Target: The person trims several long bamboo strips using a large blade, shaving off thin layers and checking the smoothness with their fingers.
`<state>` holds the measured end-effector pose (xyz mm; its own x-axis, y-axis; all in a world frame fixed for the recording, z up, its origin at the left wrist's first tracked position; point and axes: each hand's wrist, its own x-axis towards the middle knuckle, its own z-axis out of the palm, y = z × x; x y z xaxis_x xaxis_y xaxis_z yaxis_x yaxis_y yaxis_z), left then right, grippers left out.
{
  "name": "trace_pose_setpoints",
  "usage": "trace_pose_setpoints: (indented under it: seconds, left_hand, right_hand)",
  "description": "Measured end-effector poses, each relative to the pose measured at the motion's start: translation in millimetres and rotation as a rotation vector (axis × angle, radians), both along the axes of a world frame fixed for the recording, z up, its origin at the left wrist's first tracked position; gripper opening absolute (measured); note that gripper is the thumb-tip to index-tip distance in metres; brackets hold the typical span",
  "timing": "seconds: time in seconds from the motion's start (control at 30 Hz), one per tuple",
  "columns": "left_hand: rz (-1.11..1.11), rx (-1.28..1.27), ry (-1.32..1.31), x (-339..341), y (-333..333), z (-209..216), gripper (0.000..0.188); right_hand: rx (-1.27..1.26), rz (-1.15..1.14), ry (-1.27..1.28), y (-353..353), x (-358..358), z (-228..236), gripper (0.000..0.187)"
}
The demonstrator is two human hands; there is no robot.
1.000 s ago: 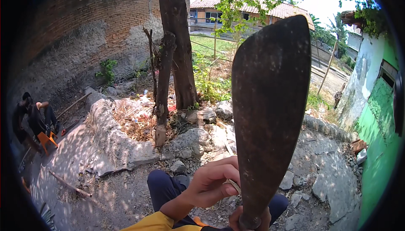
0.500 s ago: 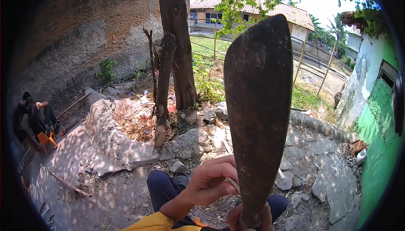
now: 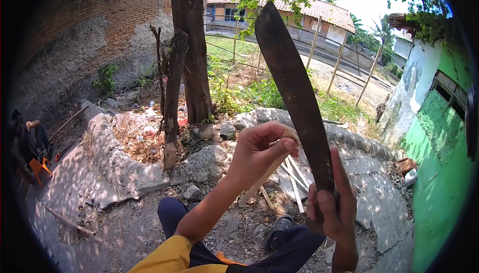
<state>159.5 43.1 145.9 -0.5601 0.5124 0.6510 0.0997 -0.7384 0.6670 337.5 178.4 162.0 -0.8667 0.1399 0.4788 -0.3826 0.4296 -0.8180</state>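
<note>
My right hand [image 3: 333, 208] is closed round the handle end of a machete [image 3: 295, 83], its index finger stretched along the blade's base. The broad dark blade stands up in front of me, tilted so its tip points up and left. My left hand [image 3: 264, 148], to the left of the blade, pinches the upper end of a thin pale strip of wood or bamboo [image 3: 253, 192], which slants down behind my wrist. Whether the strip touches the blade I cannot tell. Several pale split strips [image 3: 294, 179] lie on the ground beyond my hands.
Rubble and a broken concrete edge [image 3: 124, 188] lie ahead, with a tree trunk [image 3: 192, 58] behind. At far left another person [image 3: 30, 138] is beside an orange stool [image 3: 39, 169]. A green wall [image 3: 439, 188] stands right; a stick [image 3: 70, 220] lies at left.
The machete has turned from broad side toward me to a narrower angle, tip leaning left. My right hand has risen into fuller view. My left hand has moved up, with the strip showing more.
</note>
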Motion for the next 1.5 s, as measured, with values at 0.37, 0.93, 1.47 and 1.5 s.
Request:
trace_pose_setpoints:
  seconds: [0.37, 0.93, 1.47, 1.5]
  left_hand:
    - [0.046, 0.025, -0.061, -28, 29, 10, 0.018]
    - [-0.014, 0.084, -0.104, -46, 43, 20, 0.024]
    - [0.102, 0.063, -0.072, -39, 34, 38, 0.024]
    - [0.078, 0.091, -0.092, -45, 33, 25, 0.023]
  right_hand:
    - [0.143, -0.105, 0.009, 9, -29, 27, 0.064]
    - [0.072, -0.08, -0.002, 14, -46, 49, 0.063]
    - [0.098, -0.179, 0.1, 7, -46, 69, 0.064]
    - [0.117, -0.149, 0.038, 7, -51, 62, 0.064]
